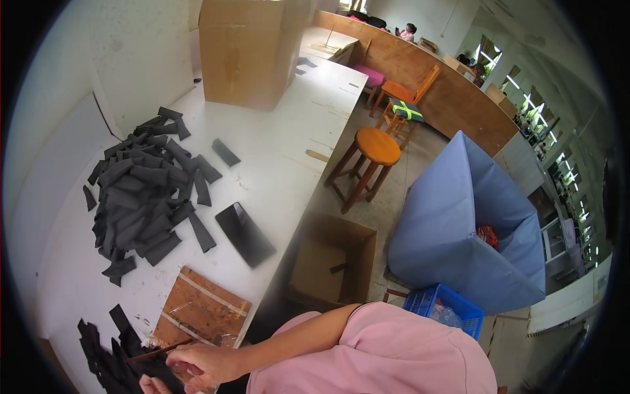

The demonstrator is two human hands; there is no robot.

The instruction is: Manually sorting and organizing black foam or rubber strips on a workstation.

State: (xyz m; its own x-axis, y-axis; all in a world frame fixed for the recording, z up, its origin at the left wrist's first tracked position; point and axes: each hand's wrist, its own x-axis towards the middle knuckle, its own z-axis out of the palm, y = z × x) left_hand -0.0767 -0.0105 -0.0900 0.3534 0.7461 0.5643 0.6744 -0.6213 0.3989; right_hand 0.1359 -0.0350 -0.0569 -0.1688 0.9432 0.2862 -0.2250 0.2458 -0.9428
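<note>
My right hand [203, 366] is at the lower edge of the view, over the near end of the white table. Its fingers are bent and pressed together at a thin, dark, flat piece [152, 355] with a reddish-brown edge, whose kind I cannot make out. Of my left hand [154, 385] only some fingers show beside it, cut off by the frame; what they hold is hidden. Black fabric strips [98, 358] lie loosely to the left of both hands. Just beyond the hands is a worn brown board [200, 305] with pale tape bands.
A large heap of dark folded fabric pieces [138, 190] covers the table's left side. A black phone [245, 234] and a cardboard box [243, 52] share the white table [282, 157]. To the right stand an open carton [335, 262], a wooden stool [377, 146], a blue fabric bin [433, 217] and a blue crate [472, 322].
</note>
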